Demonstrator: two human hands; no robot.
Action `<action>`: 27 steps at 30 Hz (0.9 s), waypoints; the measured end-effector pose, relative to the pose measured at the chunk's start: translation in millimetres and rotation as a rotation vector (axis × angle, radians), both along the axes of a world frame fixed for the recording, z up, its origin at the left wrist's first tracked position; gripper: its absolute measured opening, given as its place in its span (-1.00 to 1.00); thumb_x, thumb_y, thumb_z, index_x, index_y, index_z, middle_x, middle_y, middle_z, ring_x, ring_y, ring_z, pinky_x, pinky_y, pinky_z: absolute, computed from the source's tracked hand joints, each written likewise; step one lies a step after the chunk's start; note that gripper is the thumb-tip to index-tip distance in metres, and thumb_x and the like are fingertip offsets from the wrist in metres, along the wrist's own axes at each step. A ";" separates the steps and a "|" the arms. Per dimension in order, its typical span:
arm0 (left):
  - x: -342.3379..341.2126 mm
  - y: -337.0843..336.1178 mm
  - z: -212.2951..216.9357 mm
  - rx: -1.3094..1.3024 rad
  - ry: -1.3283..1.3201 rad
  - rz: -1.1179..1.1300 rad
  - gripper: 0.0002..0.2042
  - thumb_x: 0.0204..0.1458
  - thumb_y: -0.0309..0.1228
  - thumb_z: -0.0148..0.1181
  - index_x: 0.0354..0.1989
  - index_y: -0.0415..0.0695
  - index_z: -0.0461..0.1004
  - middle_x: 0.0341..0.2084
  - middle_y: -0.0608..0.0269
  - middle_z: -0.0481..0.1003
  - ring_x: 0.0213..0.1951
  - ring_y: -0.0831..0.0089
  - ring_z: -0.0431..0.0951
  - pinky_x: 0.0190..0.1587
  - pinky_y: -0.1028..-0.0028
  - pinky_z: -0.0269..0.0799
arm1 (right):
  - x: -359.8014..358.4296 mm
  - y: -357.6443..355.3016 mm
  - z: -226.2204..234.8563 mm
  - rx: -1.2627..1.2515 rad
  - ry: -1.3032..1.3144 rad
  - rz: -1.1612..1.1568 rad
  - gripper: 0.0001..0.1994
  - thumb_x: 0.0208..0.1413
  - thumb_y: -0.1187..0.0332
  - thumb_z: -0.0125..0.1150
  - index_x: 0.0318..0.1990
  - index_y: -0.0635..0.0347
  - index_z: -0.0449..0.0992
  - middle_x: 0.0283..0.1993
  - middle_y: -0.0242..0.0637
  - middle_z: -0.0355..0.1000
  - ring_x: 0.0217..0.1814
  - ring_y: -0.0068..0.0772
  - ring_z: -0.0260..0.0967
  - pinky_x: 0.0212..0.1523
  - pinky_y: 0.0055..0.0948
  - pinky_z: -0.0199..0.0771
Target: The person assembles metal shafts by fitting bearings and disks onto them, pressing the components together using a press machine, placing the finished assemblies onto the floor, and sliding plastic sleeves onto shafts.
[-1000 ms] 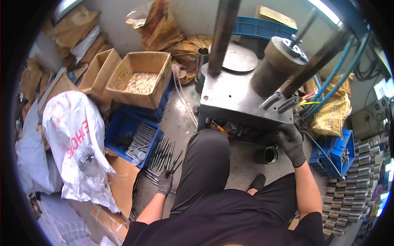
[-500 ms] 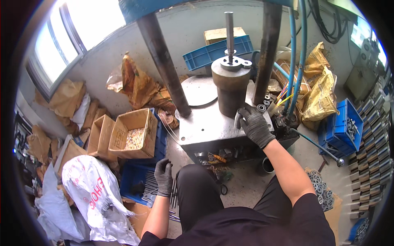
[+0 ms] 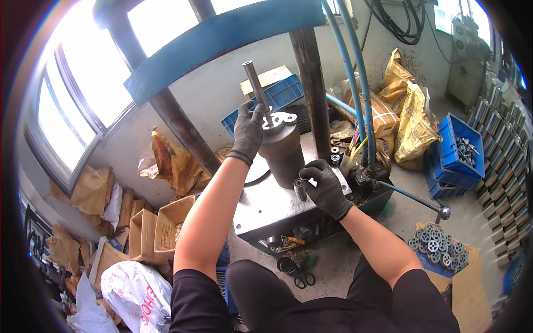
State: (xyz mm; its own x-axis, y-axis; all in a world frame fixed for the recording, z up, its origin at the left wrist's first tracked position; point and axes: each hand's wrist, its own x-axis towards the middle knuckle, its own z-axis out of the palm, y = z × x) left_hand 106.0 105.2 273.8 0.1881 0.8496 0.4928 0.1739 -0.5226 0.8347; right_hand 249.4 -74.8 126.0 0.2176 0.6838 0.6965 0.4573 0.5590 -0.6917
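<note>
My gloved left hand (image 3: 247, 133) is raised to the upright metal rod (image 3: 254, 80), its fingers bent around the rod's lower part. The rod stands on a thick dark metal cylinder (image 3: 280, 152). A light metal link piece (image 3: 286, 117) with a rounded end lies on the cylinder's top, partly behind my fingers. Lower and to the right, my gloved right hand (image 3: 328, 194) pinches a short metal sleeve (image 3: 300, 190) between thumb and fingers. That sleeve is just above the pale press table (image 3: 261, 208), beside the cylinder's base; whether it touches the table I cannot tell.
Press posts (image 3: 311, 83) and a blue crossbeam (image 3: 222, 41) frame the cylinder. A ball-ended lever (image 3: 444, 212) juts out at right, near blue hoses (image 3: 361, 94). Blue crates (image 3: 461, 147) and ring-shaped parts (image 3: 438, 244) lie farther right. Cardboard boxes (image 3: 143, 236) stand left; scissors (image 3: 304, 279) lie below.
My left hand has risen from beside my knee to the rod. My right hand now holds the sleeve a little left of its earlier place. The whole view has tilted and shifted.
</note>
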 end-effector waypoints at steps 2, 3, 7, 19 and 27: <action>24.0 7.3 8.6 -0.118 -0.025 -0.056 -0.51 0.33 -0.19 0.27 0.26 -0.28 0.41 -0.20 0.15 0.64 -0.16 0.35 0.61 -0.02 0.39 0.54 | 7.2 -5.5 2.5 -0.003 0.022 -0.031 -0.81 0.01 0.61 0.38 -0.22 0.16 0.63 -0.06 -0.22 0.49 -0.03 -0.19 0.52 -0.05 -0.28 0.59; 31.4 8.8 10.3 -0.122 -0.024 -0.019 -0.56 0.31 -0.18 0.30 0.18 -0.25 0.43 -0.26 0.15 0.62 -0.24 0.39 0.64 -0.14 0.39 0.58 | 10.5 -7.4 3.6 -0.013 0.045 -0.047 -0.81 0.01 0.61 0.38 -0.22 0.17 0.63 -0.02 -0.21 0.48 -0.04 -0.21 0.53 -0.06 -0.29 0.60; 37.8 9.2 0.3 0.013 0.056 0.089 -0.65 0.23 -0.23 0.40 -0.03 -0.19 0.44 -0.41 0.21 0.59 -0.41 0.43 0.67 -0.26 0.38 0.62 | 27.3 -13.1 5.3 -0.010 -0.011 -0.110 -0.79 0.03 0.64 0.34 -0.16 0.23 0.64 0.05 -0.16 0.46 -0.07 -0.27 0.55 -0.09 -0.40 0.63; 32.1 18.3 -14.3 0.038 -0.338 0.083 -0.80 0.06 -0.62 0.18 -0.13 -0.24 0.48 -0.30 0.10 0.61 -0.24 0.36 0.64 -0.10 0.34 0.59 | 41.8 106.4 96.0 0.029 -0.134 -0.199 -0.77 0.25 0.37 0.32 0.02 0.17 0.68 0.02 -0.06 0.61 0.07 -0.09 0.60 0.10 -0.25 0.61; 36.2 16.5 -11.6 0.223 0.353 0.361 -0.72 0.00 -0.37 0.34 -0.11 -0.17 0.52 -0.20 -0.07 0.65 -0.15 -0.13 0.67 0.01 0.07 0.60 | 36.5 131.8 115.4 -0.299 -0.528 -0.276 -0.68 0.32 0.21 0.23 0.13 0.08 0.66 0.08 -0.06 0.58 0.15 0.00 0.55 0.23 -0.12 0.54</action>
